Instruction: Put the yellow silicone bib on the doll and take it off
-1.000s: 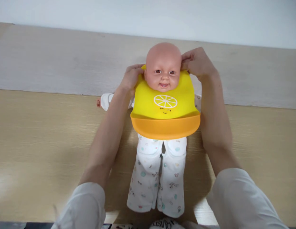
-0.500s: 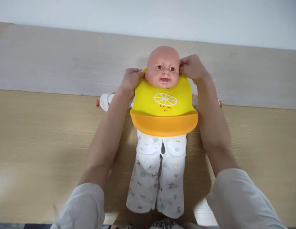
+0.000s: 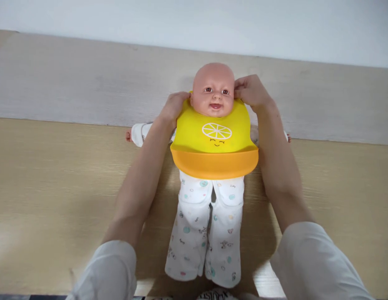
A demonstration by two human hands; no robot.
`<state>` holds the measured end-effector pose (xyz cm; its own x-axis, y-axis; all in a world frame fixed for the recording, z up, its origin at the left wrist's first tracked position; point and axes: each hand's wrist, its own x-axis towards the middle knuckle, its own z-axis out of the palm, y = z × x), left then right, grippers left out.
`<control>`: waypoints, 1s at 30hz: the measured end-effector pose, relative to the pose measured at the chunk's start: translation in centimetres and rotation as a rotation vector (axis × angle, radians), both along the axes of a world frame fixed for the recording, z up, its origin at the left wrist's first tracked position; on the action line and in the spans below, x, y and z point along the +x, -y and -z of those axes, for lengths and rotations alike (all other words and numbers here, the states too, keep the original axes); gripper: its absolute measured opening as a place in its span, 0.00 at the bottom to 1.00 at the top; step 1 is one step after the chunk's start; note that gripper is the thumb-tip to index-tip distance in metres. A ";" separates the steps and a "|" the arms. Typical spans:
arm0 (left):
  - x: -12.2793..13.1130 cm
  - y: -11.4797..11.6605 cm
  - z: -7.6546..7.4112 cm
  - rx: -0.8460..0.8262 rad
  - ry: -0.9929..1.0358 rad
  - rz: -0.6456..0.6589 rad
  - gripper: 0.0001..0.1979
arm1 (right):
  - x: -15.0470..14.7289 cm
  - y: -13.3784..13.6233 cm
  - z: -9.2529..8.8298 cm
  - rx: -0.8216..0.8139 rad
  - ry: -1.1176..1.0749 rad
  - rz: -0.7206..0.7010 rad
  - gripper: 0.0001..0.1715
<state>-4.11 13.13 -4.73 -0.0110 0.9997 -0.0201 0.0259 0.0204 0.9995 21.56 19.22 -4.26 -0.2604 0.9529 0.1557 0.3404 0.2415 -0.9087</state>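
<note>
yellow bib (image 3: 215, 143) on doll (image 3: 213, 81); left hand (image 3: 176, 105), right hand (image 3: 253, 90) gripping its straps.

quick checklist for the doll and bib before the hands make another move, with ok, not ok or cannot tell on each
1. Bib lies over the chest, print facing out: ok.
2. Pocket sits at the bottom, front wall outward: ok.
3. Doll has its face uncovered by the bib: ok.
4. Left hand is at the bib's top edge, beside the head: ok; its fingertips are partly hidden.
5. Right hand is at the opposite side of the head, by the bib's top: ok; whether it grips the bib is unclear.
6. Bib ends joined behind the neck: cannot tell, the head hides them.
</note>
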 end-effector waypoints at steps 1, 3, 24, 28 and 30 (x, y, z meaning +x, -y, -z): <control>0.0 0.1 0.0 -0.025 0.025 0.023 0.06 | 0.0 0.0 0.1 -0.001 -0.002 0.000 0.14; -0.1 0.2 -0.1 -0.103 0.083 0.064 0.03 | 0.0 0.1 0.1 -0.006 -0.007 0.002 0.14; -0.3 0.0 0.8 -0.192 -0.091 -0.122 0.12 | -1.2 2.4 0.3 -0.138 0.122 0.157 0.09; -1.1 0.2 0.3 0.040 -0.299 -0.250 0.05 | -0.5 4.3 0.0 -0.089 0.119 0.289 0.09; -1.6 1.5 -0.8 0.207 -0.403 -0.257 0.03 | 0.2 6.6 -0.6 -0.004 0.123 0.353 0.11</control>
<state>-5.71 11.59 -3.89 -0.2224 0.9465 0.2339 0.4297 -0.1202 0.8949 21.74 12.60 -3.65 0.0673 0.9878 0.1401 0.5088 0.0868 -0.8565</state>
